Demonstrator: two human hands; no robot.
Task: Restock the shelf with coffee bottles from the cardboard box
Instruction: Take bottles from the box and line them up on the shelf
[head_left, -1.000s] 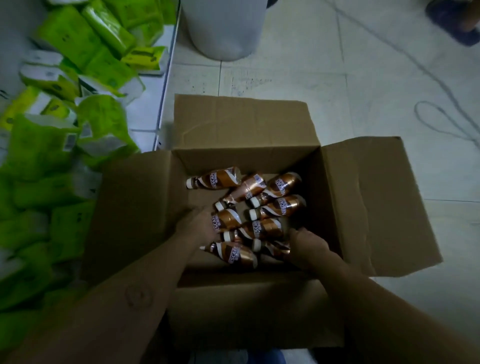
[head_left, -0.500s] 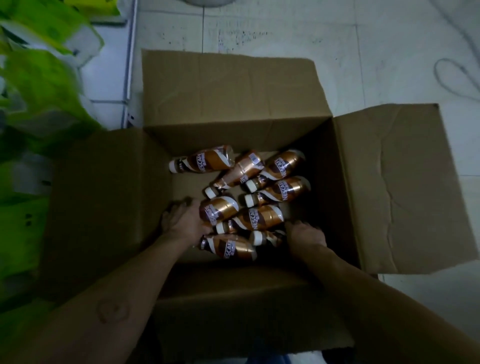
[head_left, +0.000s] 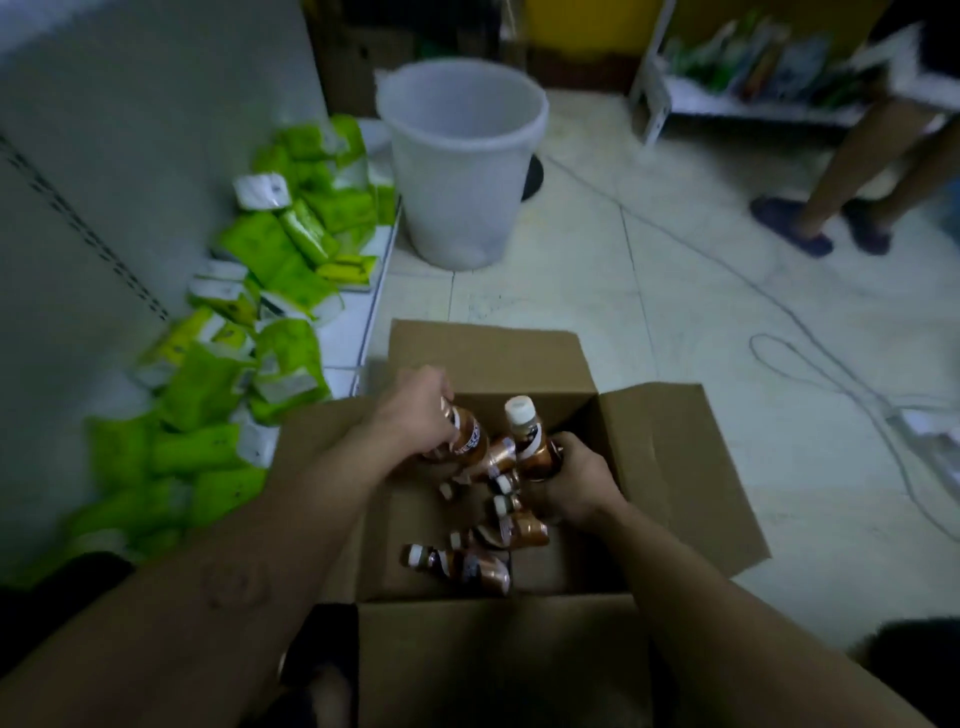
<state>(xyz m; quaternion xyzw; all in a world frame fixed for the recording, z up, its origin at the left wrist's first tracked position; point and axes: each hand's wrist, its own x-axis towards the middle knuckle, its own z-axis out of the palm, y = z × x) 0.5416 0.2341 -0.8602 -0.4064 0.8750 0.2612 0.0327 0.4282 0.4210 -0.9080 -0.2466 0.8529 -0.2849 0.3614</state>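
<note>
An open cardboard box (head_left: 670, 467) sits on the floor in front of me with several brown coffee bottles (head_left: 467, 564) lying in it. My left hand (head_left: 415, 410) grips one coffee bottle (head_left: 470, 441) by its upper part, lifted above the box's left side. My right hand (head_left: 576, 483) holds a second coffee bottle (head_left: 527, 436) upright around its base, its white cap pointing up. Both bottles are raised over the box's middle. The low white shelf (head_left: 358, 322) lies to the left of the box.
Green and white packets (head_left: 280, 244) are heaped on the low shelf at left. A white plastic bucket (head_left: 460, 166) stands beyond the box. A cable (head_left: 810, 358) loops over the tiled floor at right. Another person's legs in sandals (head_left: 831, 208) stand far right.
Both hands have closed on a bottle each and lifted them out of the pile. The view has tilted up, showing the bucket, far shelf and another person's legs.
</note>
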